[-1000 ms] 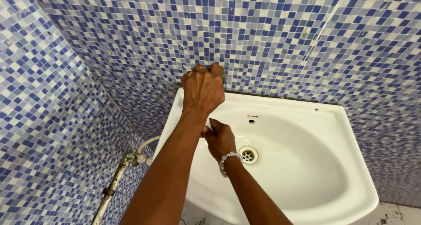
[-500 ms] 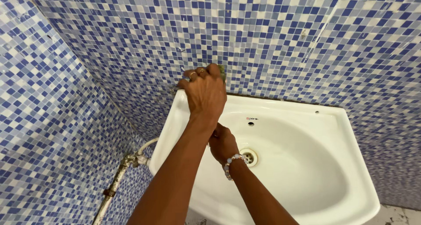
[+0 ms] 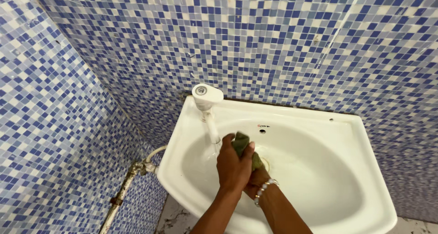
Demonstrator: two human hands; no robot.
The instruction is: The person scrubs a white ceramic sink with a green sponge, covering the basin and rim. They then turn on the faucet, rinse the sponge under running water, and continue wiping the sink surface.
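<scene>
Olive-green cloth (image 3: 244, 145) is bunched between both hands in the head view, low in the white basin (image 3: 328, 170) and over the drain, which it hides. Its long axis runs from about 11 o'clock to 5 o'clock: the upper tip pokes out above the knuckles toward the tap, and the lower end trails toward the wrist with the bead bracelet (image 3: 264, 188).

Left hand (image 3: 233, 165) lies on top, fingers curled tight around the cloth. Right hand (image 3: 256, 179) sits underneath and just to the 4 o'clock side, mostly covered by the left; it touches the cloth, but how far its fingers wrap the cloth I cannot tell. Both forearms enter from 6 o'clock and cross closely over the basin's front rim.

At 11 o'clock from the hands stands a white plastic tap (image 3: 206, 97) on the basin's back left corner, its spout pointing down; a thin stream of water (image 3: 212, 133) falls just beside the left hand's knuckles. A small overflow hole (image 3: 262, 131) sits at 1 o'clock, near the cloth tip.

Blue and white mosaic tile wall (image 3: 283, 47) closes the back and the left side, meeting in a corner near the tap. A corroded pipe (image 3: 123, 188) runs below the basin at 8 o'clock. The bowl's right half, toward 3 o'clock, lies open out to the rim.
</scene>
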